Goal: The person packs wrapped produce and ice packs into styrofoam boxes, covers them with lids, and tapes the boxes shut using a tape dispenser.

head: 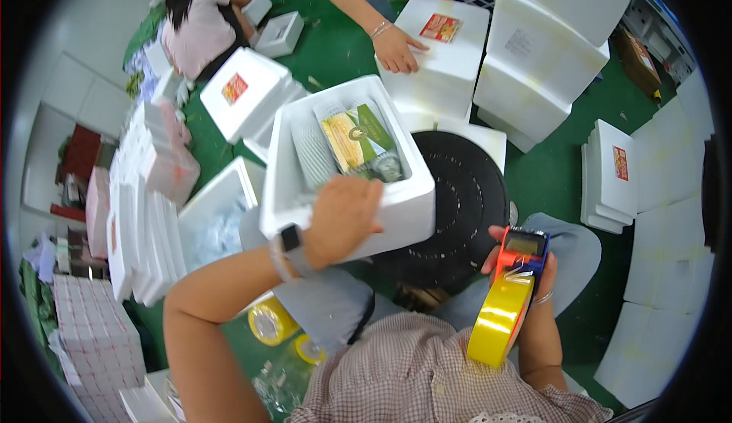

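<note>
My left hand (343, 217), slightly blurred and with a smartwatch on its wrist, grips the near rim of an uncovered white foam box (400, 211). Inside lie a green-and-yellow printed card (358, 132) and white foam netting (314, 148); part of the contents is hidden by the hand. The box overlaps the left part of a round black turntable (469, 194). Over my thigh, my right hand (546, 277) holds a blue-and-red tape dispenser (520, 254), loaded with a wide roll of yellow tape (497, 320).
Across from me a co-worker's hand (397, 48) rests on a lidded foam box (434, 68). Stacked foam boxes (532, 51) stand at right, foam lids (609, 171) beyond. At left are an ice-pack box (220, 223) and tape rolls (271, 323). Another person (200, 28) crouches farther back.
</note>
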{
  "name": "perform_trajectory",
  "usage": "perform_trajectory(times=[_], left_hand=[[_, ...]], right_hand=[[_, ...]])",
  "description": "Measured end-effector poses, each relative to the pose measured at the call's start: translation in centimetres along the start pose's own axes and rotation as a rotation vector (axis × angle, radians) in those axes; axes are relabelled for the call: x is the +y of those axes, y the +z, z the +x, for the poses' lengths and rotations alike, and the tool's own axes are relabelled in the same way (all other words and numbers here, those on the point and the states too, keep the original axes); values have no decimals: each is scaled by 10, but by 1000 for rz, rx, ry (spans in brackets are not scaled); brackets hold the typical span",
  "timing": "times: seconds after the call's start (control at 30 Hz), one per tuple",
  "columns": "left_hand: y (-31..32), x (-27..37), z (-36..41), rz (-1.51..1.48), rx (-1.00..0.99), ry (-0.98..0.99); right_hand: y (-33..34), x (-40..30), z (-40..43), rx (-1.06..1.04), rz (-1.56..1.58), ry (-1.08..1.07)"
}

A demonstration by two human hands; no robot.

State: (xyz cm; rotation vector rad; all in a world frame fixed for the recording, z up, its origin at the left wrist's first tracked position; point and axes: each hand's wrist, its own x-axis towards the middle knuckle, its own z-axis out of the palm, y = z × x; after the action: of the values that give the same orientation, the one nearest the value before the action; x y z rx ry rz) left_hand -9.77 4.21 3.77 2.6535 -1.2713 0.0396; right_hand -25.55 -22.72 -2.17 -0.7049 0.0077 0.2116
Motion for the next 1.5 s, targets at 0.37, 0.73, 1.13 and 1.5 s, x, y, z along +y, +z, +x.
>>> perform_trajectory(times=[0.37, 0.73, 1.13, 1.5], left_hand=[[139, 146, -22, -302, 258, -369], [72, 27, -104, -1023, 595, -504], [331, -266, -364, -712, -270, -844], [203, -286, -380, -1324, -80, -1460]], right_hand=[[-14, 40, -33, 188, 175, -129], [-9, 8, -55, 294, -152, 50], [-16, 27, -71, 435, -51, 65], [27, 44, -39, 502, 113, -119]])
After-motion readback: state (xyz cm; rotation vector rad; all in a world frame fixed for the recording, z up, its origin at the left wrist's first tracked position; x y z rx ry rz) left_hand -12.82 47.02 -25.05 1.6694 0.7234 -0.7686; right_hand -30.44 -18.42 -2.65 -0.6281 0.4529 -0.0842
